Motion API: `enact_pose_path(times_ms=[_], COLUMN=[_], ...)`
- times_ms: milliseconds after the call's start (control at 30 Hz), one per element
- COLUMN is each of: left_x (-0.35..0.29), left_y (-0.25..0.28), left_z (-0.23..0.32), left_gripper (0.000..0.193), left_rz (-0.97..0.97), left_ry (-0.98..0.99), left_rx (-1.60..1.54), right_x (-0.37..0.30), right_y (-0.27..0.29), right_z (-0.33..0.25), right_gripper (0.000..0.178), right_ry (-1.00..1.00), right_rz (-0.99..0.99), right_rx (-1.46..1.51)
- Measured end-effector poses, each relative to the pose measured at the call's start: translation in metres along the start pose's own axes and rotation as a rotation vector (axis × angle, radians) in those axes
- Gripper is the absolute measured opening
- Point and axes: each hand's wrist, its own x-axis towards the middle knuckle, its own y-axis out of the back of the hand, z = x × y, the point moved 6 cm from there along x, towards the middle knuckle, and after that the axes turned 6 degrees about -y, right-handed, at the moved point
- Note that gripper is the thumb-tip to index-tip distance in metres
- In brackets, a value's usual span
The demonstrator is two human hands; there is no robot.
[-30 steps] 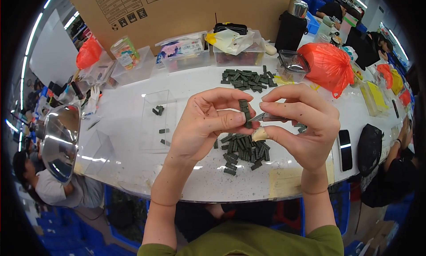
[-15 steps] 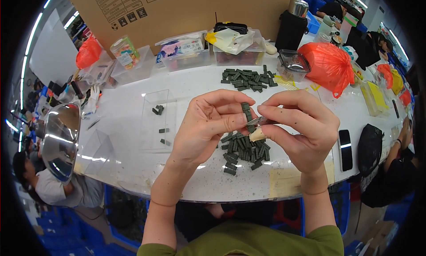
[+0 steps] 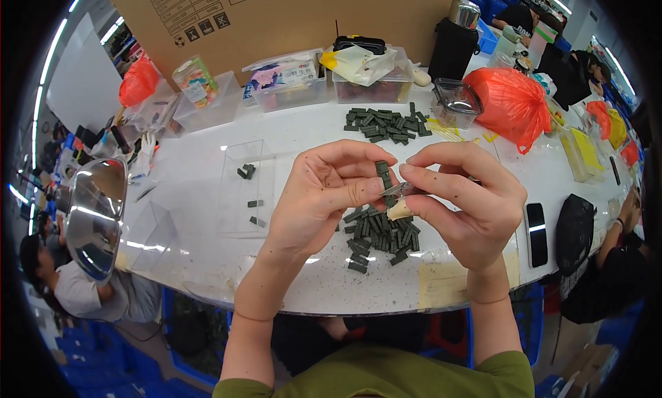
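Note:
Between the thumb and fingers of my left hand [image 3: 314, 194] is a small dark green block-shaped piece [image 3: 383, 169], held upright. My right hand [image 3: 469, 194] pinches a small silver metal blade [image 3: 394, 189] whose edge meets the piece's side near my left thumb tip. A beige wrap [image 3: 399, 208] covers my right thumb tip. Below both hands lies a heap of similar dark green pieces [image 3: 383, 232], partly hidden by my fingers. Farther back is a second pile [image 3: 386, 124]. A few more pieces [image 3: 246, 171] lie at the left, by a clear plastic tray [image 3: 238, 150].
Clear bins [image 3: 293, 94] line the back before a large cardboard box [image 3: 289, 25]. To the right are a red plastic bag [image 3: 509, 105], a phone [image 3: 536, 234] and a black pouch [image 3: 574, 232]. A shiny metal bowl-shaped object [image 3: 98, 219] stands left. Other people sit at both sides.
Both hands keep nearly the same pose, with the blade still against the green piece. My right hand has shifted very slightly left.

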Motion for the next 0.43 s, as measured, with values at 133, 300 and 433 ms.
enact_pose_path(times_ms=[133,300,433], left_x=[0.0009,0.0019,0.0008], left_y=[0.0007,0.0021,0.0021], left_z=[-0.0002,-0.0007,0.0001], left_gripper=[0.026,0.026,0.027], left_rz=[-0.006,-0.017,-0.009], left_ry=[0.001,0.014,0.017], left_rx=[-0.005,0.001,0.015], right_x=[-0.0001,0.0004,0.0021], right_y=[-0.0005,-0.0005,-0.0007], right_z=[-0.0001,-0.0018,-0.0021], right_gripper=[0.023,0.023,0.018], right_ry=[0.018,0.064,0.088], right_rz=[-0.006,-0.002,0.015], right_rx=[-0.011,-0.056,-0.047])
